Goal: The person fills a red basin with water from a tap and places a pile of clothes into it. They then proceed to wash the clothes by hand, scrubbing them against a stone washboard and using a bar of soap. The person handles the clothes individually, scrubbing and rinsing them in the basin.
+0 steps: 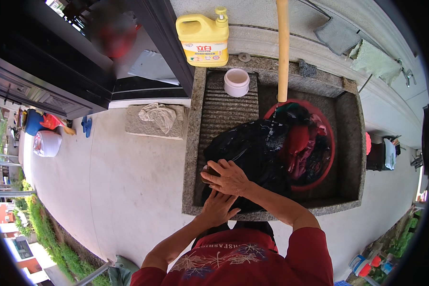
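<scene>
A wet black garment [245, 143] lies over the ridged washboard [226, 110] of a stone sink [189, 157] and trails into a red basin [332, 157]. My right hand [229, 177] is closed over a small brown rounded block [208, 174], possibly a scrubbing brush, mostly hidden under the fingers. It presses on the garment near the sink's left edge. Just below, my left hand [218, 209] lies on the same cloth with its fingers stretched out. Red, dark and green clothes [298, 143] fill the basin.
A tan pipe [283, 52] hangs over the basin, with water drops below its end. On the washboard's far end stands a pale pink tub [236, 82]. Behind it is a yellow pump jug [202, 40]. A stone slab [133, 125] with a crumpled cloth [158, 117] lies left of the sink.
</scene>
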### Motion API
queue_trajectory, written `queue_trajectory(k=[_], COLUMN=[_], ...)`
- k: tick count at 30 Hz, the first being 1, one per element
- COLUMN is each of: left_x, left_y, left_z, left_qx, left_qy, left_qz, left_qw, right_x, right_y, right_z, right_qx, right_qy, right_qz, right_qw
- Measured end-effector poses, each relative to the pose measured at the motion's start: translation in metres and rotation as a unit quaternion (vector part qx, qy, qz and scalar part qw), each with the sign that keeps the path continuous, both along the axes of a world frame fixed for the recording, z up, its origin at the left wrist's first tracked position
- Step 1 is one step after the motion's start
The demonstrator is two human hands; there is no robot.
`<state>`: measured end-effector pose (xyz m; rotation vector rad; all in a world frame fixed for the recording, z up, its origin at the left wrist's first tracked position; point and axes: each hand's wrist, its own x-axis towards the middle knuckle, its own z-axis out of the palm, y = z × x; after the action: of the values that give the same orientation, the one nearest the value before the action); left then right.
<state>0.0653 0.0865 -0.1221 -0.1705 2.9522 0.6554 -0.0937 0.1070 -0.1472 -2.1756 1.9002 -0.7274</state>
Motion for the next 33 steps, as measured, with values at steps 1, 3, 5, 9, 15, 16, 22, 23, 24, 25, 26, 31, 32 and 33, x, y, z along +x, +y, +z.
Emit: queue_trajectory(k=[1, 3, 5, 9, 15, 16, 22, 23, 24, 25, 26, 31, 32, 33], left_x=[-0.001, -0.004, -0.002, -0.007, 0.014, 0.014, 0.006, 0.004, -0.002, -0.007, -0.012, -0.026, -0.026, -0.024], left_y=[-0.002, -0.005, -0.008, -0.004, -0.004, -0.004, -0.013, -0.015, -0.017, -0.017, -0.020, -0.050, -0.054, -0.054], left_z=[0.002, 0.008, 0.007, 0.002, 0.002, 0.002, 0.007, 0.004, 0.003, 0.006, 0.005, -0.010, -0.012, -0.017], left_qx=[0.009, 0.022, 0.025, 0.027, 0.004, 0.010, -0.006, -0.005, -0.005, -0.020, -0.017, 0.178, 0.239, 0.233], left_qy=[-0.004, -0.006, -0.005, 0.053, 0.064, 0.054, 0.010, 0.008, 0.011, 0.009, 0.020, 0.032, 0.037, 0.034], left_qz=[-0.002, 0.005, 0.010, 0.018, 0.142, 0.132, 0.072, 0.070, 0.066, 0.062, 0.069, 0.183, 0.214, 0.207], left_qw=[1.000, 1.000, 1.000, 0.998, 0.988, 0.990, 0.997, 0.998, 0.998, 0.998, 0.997, 0.966, 0.946, 0.949], right_x=[-0.004, -0.023, -0.031, -0.093, -0.042, -0.021, -0.061, -0.079, -0.097, -0.114, -0.126, -0.110, -0.085, -0.057], right_y=[-0.009, -0.028, -0.049, -0.087, -0.017, 0.012, 0.007, -0.014, -0.029, -0.043, -0.054, -0.044, -0.026, -0.003], right_z=[-0.003, -0.015, -0.026, -0.037, -0.016, -0.011, -0.017, -0.026, -0.036, -0.040, -0.043, -0.031, -0.025, -0.013], right_qx=[-0.012, -0.063, -0.079, 0.084, 0.051, 0.023, -0.044, -0.042, -0.035, -0.022, 0.020, 0.025, 0.014, 0.006], right_qy=[-0.002, 0.017, 0.045, -0.001, -0.003, -0.023, 0.053, 0.077, 0.076, 0.045, 0.005, -0.096, -0.151, -0.116], right_qz=[-0.027, -0.080, -0.150, -0.376, -0.216, -0.194, -0.227, -0.270, -0.332, -0.391, -0.441, -0.385, -0.322, -0.245], right_qw=[1.000, 0.995, 0.984, 0.923, 0.975, 0.980, 0.971, 0.959, 0.940, 0.919, 0.897, 0.918, 0.935, 0.963])
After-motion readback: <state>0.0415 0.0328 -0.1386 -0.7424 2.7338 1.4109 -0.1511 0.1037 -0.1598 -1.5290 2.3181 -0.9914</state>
